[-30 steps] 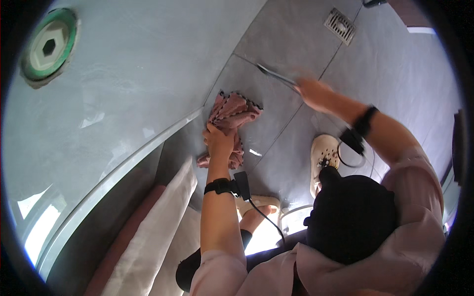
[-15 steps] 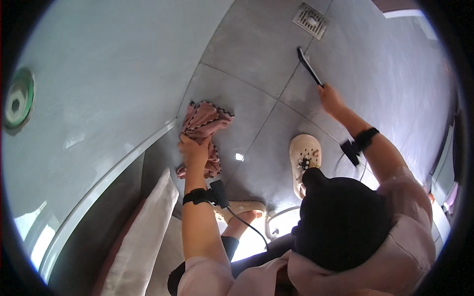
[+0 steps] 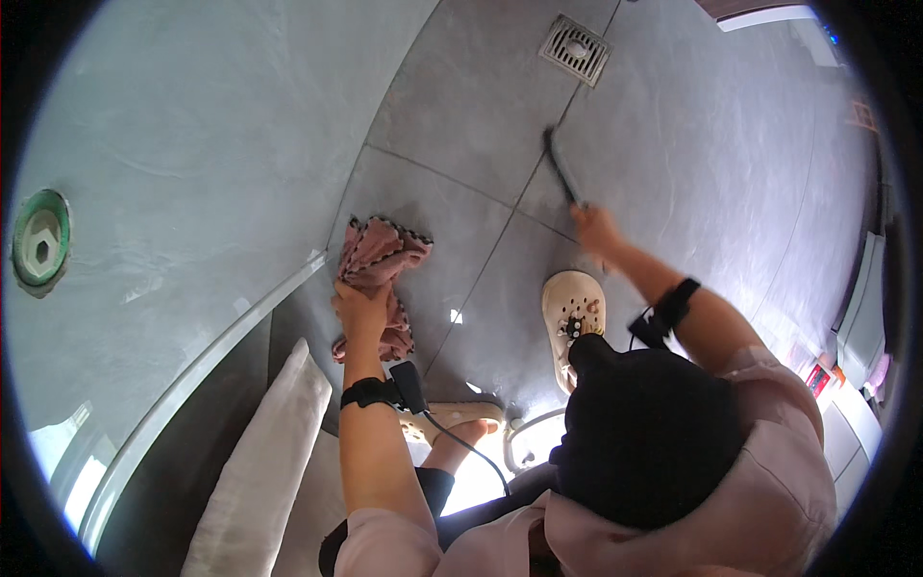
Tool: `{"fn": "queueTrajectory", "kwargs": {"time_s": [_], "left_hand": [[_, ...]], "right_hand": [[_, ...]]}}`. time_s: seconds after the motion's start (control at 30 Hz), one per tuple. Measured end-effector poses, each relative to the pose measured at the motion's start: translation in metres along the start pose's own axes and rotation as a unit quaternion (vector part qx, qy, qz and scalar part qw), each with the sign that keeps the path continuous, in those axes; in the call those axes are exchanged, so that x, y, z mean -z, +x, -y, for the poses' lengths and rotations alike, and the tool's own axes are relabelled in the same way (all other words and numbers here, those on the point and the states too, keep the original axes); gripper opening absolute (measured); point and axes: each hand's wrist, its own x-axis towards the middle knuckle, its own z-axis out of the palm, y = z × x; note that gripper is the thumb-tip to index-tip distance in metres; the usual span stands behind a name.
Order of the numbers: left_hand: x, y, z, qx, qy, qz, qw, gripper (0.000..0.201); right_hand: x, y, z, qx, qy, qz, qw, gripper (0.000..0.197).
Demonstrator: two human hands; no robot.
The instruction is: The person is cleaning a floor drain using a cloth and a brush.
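Observation:
A dusty-pink cloth [image 3: 385, 245] with dark stitched edging lies bunched on the grey tiled floor [image 3: 461, 115]. My left hand [image 3: 362, 310] is closed around its middle, near the foot of the wall. In my right hand [image 3: 598, 235] is the handle of a slim, dark brush [image 3: 561, 165], gripped at its near end. The brush's far tip is by the grout line between two tiles, below the square drain. Whether its bristles press on the floor is hard to tell. Straps with small black boxes sit on both forearms.
A square metal floor drain [image 3: 576, 50] lies at the far side. On my feet are beige clogs [image 3: 575, 313]. A pale hanging cloth [image 3: 260, 462] is at lower left, beside a white edge strip [image 3: 216, 354]. The left wall carries a round green-rimmed fitting [image 3: 41, 245].
My right hand has moved left and nearer with the brush, whose tip is now farther from the drain. The whole view has shifted slightly. My left hand stays on the cloth.

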Motion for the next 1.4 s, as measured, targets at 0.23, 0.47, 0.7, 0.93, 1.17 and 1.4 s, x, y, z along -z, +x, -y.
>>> {"fn": "queueTrajectory", "kwargs": {"time_s": [0.23, 0.47, 0.7, 0.93, 1.17, 1.4], "left_hand": [[-0.006, 0.003, 0.0, -0.019, -0.007, -0.017, 1.0, 0.087], [-0.002, -0.002, 0.002, -0.029, -0.018, -0.005, 0.999, 0.087], [0.001, 0.0, 0.001, -0.01, -0.025, 0.005, 1.0, 0.087], [-0.005, 0.003, 0.012, -0.019, -0.016, 0.006, 1.0, 0.09], [-0.005, 0.002, 0.002, -0.018, -0.013, 0.005, 1.0, 0.09], [-0.002, 0.005, 0.014, -0.029, 0.01, -0.007, 1.0, 0.088]], "right_hand": [[0.005, -0.014, 0.015, -0.088, 0.002, 0.0, 0.996, 0.044], [0.004, -0.027, 0.019, -0.051, -0.036, 0.018, 0.998, 0.041], [0.017, -0.023, 0.019, -0.095, 0.066, 0.032, 0.993, 0.054], [0.036, 0.019, 0.015, -0.205, 0.121, -0.038, 0.971, 0.055], [0.079, 0.051, 0.04, -0.354, 0.214, 0.051, 0.909, 0.056], [0.018, 0.024, 0.012, -0.158, 0.071, 0.025, 0.985, 0.055]]}}
